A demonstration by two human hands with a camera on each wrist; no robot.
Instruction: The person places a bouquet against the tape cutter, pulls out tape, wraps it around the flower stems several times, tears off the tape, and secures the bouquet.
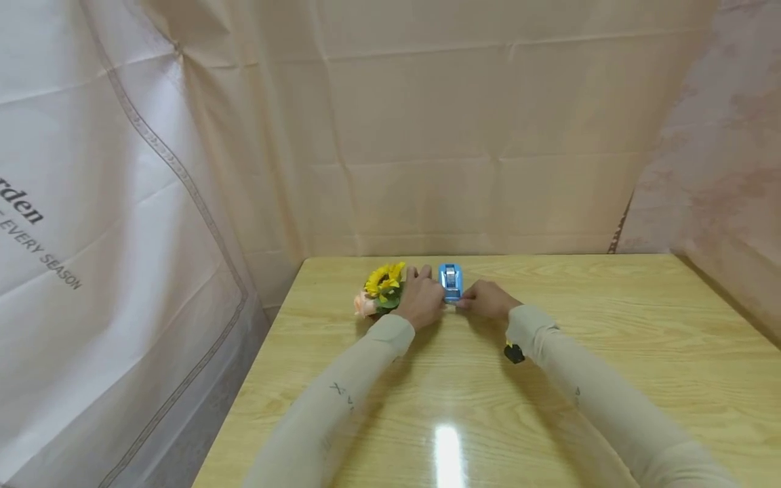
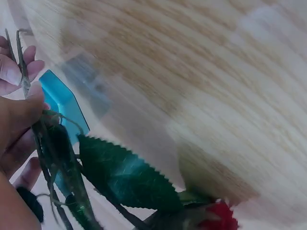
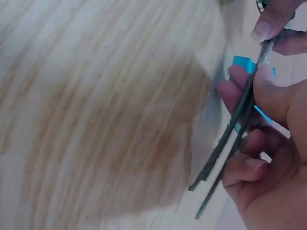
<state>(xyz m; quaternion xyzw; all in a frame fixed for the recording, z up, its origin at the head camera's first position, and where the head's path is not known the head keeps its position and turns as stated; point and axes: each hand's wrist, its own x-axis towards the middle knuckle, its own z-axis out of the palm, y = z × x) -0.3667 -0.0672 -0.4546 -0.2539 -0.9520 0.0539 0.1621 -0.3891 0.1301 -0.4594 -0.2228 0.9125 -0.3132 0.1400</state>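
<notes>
My left hand [image 1: 422, 298] grips a small bunch of artificial flowers by the stems. A yellow sunflower [image 1: 384, 279] and a peach-coloured flower [image 1: 364, 305] show at the left of that hand. A red flower [image 2: 218, 218] and a toothed green leaf [image 2: 127, 175] appear in the left wrist view. My right hand [image 1: 488, 299] pinches the thin green stems [image 3: 223, 139] farther down, close to the left fingers. Between the two hands, a shiny clear band [image 3: 265, 51] like tape wraps the stems. A blue tape dispenser [image 1: 451, 279] sits just beyond the hands.
The hands work near the back of a wood-grain table [image 1: 610, 352]. A small dark object with a yellow bit [image 1: 514, 354] shows beside the right sleeve. Beige cloth [image 1: 427, 135] hangs behind the table, and a pale printed sheet [image 1: 91, 237] hangs at the left.
</notes>
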